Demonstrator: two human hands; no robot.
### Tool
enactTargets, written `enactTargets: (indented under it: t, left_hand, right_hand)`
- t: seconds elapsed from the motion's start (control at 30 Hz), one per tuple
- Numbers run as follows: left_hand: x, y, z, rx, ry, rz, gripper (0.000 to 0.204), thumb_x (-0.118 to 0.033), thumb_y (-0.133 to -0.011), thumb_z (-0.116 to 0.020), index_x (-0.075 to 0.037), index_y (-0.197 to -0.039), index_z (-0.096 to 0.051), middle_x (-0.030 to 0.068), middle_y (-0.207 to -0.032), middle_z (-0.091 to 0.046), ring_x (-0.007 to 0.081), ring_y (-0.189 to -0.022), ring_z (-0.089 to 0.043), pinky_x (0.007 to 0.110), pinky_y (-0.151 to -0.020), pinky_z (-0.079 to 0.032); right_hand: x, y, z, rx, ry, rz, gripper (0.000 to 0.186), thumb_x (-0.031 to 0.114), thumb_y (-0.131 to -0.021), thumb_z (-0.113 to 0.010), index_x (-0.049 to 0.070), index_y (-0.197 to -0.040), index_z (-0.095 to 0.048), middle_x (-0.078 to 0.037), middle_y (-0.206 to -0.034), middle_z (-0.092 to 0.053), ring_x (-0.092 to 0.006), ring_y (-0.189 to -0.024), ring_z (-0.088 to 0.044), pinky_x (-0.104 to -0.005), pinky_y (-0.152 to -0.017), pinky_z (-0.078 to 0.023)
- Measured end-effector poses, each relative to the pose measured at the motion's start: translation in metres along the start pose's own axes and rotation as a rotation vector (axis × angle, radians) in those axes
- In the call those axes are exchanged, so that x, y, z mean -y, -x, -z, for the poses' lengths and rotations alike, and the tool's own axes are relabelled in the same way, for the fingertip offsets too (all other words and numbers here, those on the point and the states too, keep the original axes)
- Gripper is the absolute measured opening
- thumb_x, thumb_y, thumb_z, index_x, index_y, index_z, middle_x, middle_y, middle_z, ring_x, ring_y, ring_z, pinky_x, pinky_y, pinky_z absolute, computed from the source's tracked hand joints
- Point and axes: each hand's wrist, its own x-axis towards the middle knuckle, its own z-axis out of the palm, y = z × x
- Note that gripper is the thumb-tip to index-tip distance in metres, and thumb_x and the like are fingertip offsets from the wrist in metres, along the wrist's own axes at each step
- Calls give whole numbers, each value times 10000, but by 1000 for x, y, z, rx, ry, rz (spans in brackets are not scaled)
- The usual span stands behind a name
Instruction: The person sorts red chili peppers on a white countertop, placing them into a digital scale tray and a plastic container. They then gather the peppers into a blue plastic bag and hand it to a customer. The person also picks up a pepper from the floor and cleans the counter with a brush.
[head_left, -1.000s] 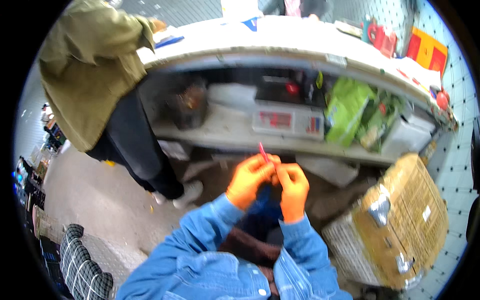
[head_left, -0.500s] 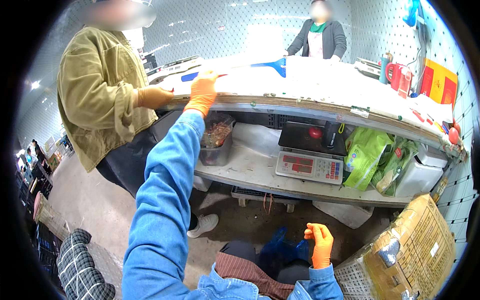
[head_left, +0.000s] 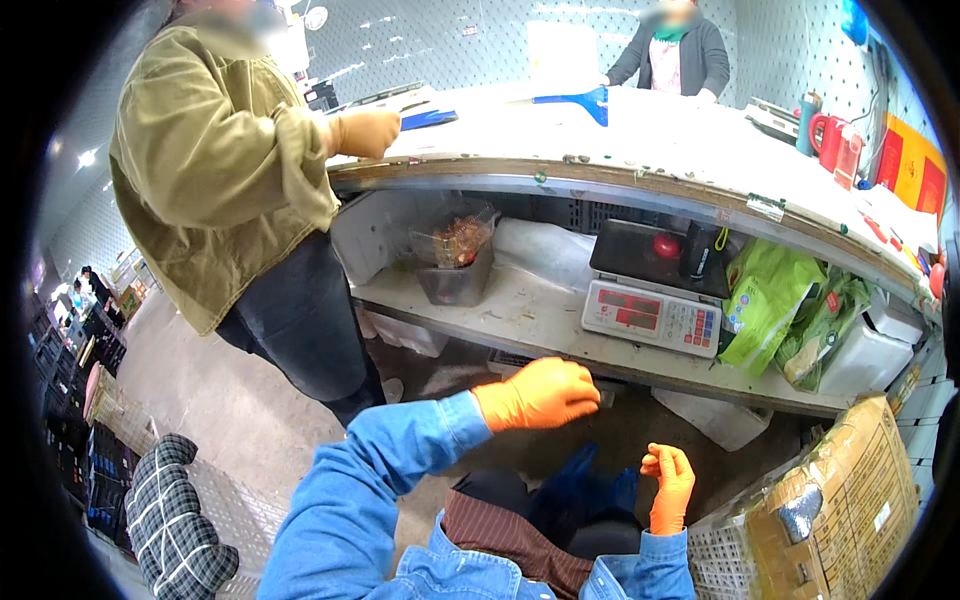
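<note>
My left hand (head_left: 540,393), in an orange glove, hangs in front of the lower shelf with its fingers curled together. Whatever it may hold is hidden. Closer to my body on the right, my right hand (head_left: 670,487), gloved in orange too, has its fingers bent in toward the thumb; I cannot make out anything in them. Below and between both hands a dark blue plastic bag (head_left: 575,490) sits by my knees. On the white-topped worktable (head_left: 480,150) lie a flat blue thing (head_left: 430,120) and a blue tool with a flared end (head_left: 590,103).
A co-worker in an olive jacket (head_left: 210,170) stands at the left, one gloved hand over the table; another person (head_left: 680,55) stands behind it. The shelf holds a clear tub (head_left: 455,260), a scale (head_left: 650,318) and green bags (head_left: 770,300). A cardboard box (head_left: 840,510) stands right.
My left hand has come back from the tabletop, down and to the right, near my right hand. The co-worker's gloved hand has moved farther over the table. My right hand stays bent in front of me.
</note>
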Motion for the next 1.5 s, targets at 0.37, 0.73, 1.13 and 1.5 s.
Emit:
enactTargets:
  t: [0.37, 0.73, 1.13, 1.5]
  left_hand:
    - [-10, 2, -71, 118, 378, 257, 237, -215, -819, -624, -47, -979, -672, 149, -936, -649, 286, -886, -619, 363, -789, -493]
    - [58, 42, -185, 763, 435, 743, 601, -503, -788, -623, -2, -1121, -610, 191, -1202, -551, 312, -1123, -514, 383, -955, -398]
    - [45, 39, -326, 625, 721, 1095, 510, -389, -810, -587, 57, -1054, -621, 213, -1220, -527, 318, -1067, -531, 367, -930, -408]
    - [69, 47, -285, 508, 1243, 662, 401, -236, -822, -555, 13, -1132, -603, 93, -1458, -325, 254, -1340, -286, 339, -1103, -195]
  right_hand:
    - [0, -10, 46, -146, 122, -8, 202, 153, -919, -529, 0, -975, -648, -64, -831, -648, -120, -720, -593, -245, -685, -477]
    - [-128, -19, 120, -197, 759, -199, 508, 357, -759, -683, -16, -1095, -604, -198, -1088, -624, -302, -989, -612, -358, -863, -467]
    - [-278, -57, 74, -227, 611, -471, 359, 327, -789, -620, -14, -889, -671, -189, -901, -649, -307, -900, -614, -383, -798, -471]
    - [-222, -66, 60, -220, 1461, -149, 657, 428, -667, -752, 108, -1197, -533, -143, -1371, -395, -350, -1241, -375, -445, -970, -366]
